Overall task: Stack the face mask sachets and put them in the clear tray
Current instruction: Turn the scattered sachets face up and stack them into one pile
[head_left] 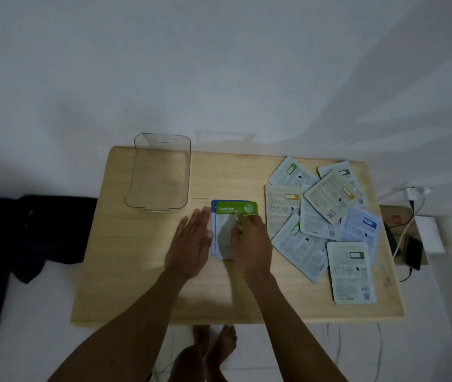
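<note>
- The near strip of the surface (219, 307) in front of me is bare, so my forearms have room to come in over that edge
- My left hand (191, 244) lies flat, fingers straight and together, its edge against the left side of the small stack (220, 232); I judge it serves as a fence to square the sachets
- My right hand (249, 244) rests on the green Cucumber sachet (236, 209) on top, fingers curled down on it, pinning and nudging it over a blue-edged one beneath
- The loose sachets (327, 216) lie face down and overlapping to my right, near the right edge, well apart from the stack
- The clear tray (161, 172) stands empty at the far left, its back at the far edge; bare wood between it and the stack leaves a free path
</note>
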